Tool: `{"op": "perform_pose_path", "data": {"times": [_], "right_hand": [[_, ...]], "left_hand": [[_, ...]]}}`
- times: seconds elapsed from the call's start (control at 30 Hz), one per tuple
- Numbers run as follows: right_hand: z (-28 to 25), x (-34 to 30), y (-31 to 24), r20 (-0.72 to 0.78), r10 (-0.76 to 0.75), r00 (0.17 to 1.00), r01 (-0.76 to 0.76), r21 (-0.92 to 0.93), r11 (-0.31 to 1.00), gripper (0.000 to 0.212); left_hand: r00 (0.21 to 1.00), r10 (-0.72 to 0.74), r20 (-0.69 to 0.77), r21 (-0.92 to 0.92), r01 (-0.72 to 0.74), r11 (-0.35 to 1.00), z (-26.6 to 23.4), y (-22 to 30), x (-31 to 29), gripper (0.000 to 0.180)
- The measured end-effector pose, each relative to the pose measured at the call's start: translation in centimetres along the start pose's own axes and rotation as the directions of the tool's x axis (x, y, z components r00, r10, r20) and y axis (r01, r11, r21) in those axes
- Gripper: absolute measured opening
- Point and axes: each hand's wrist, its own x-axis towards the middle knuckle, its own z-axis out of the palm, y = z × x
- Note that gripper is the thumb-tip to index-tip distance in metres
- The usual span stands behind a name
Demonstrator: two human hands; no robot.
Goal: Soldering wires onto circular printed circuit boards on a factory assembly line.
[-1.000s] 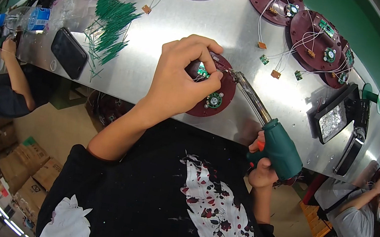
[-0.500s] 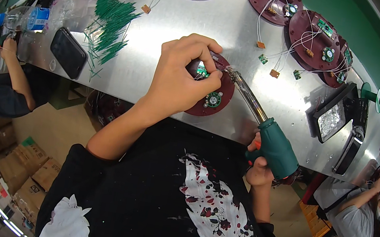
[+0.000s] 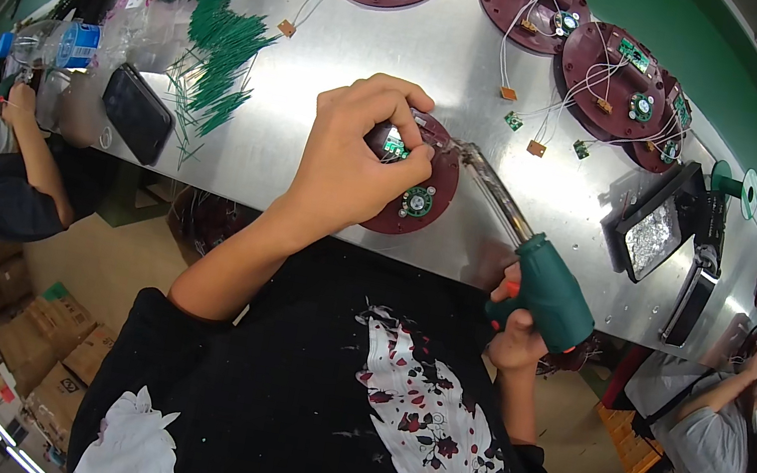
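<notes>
The round maroon plastic disc lies at the near middle of the brushed-metal surface, partly under the left hand. That hand's thumb and index finger meet at their tips above it — whether something thin is pinched between them, I cannot tell. The right hand has its fingers wrapped around the handle of a dark green soldering gun, its metal tip at the disc's far right edge; contact is unclear.

Work on this disc looks under way: a small green circuit board and a round green-rimmed speaker already sit on it. The far maroon discs seem further along, with white wires running to small orange-brown boards. No such wires show on the near disc — that part looks left, though the hand hides much.
</notes>
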Motion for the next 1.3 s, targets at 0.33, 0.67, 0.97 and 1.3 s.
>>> {"op": "perform_pose_path", "data": {"times": [0.33, 0.67, 0.97, 1.3], "right_hand": [[-0.3, 0.2, -0.3, -0.012, 0.047, 0.999, -0.045, 0.121, 0.992, 0.053], [0.3, 0.6, -0.4, -0.012, 0.030, 0.999, -0.031, -0.026, 0.999, 0.052], [0.0, 0.7, -0.1, 0.033, -0.021, 0.999, 0.025, -0.110, 0.994, 0.056], [0.1, 0.8, -1.2, -0.104, 0.146, 0.984, -0.141, 0.055, 0.989, 0.073]], "left_hand": [[0.999, -0.001, 0.041, 0.003, 0.001, 1.000, -0.3, 0.3, 0.3, 0.016], [0.999, 0.022, 0.036, 0.008, -0.022, 1.000, -0.1, 0.0, 0.1, 0.017], [0.998, 0.052, 0.030, 0.011, -0.052, 0.999, -0.2, -0.2, 0.1, 0.018], [0.997, 0.083, 0.009, 0.038, -0.083, 0.996, 0.0, -0.3, 0.2, 0.018]]}}
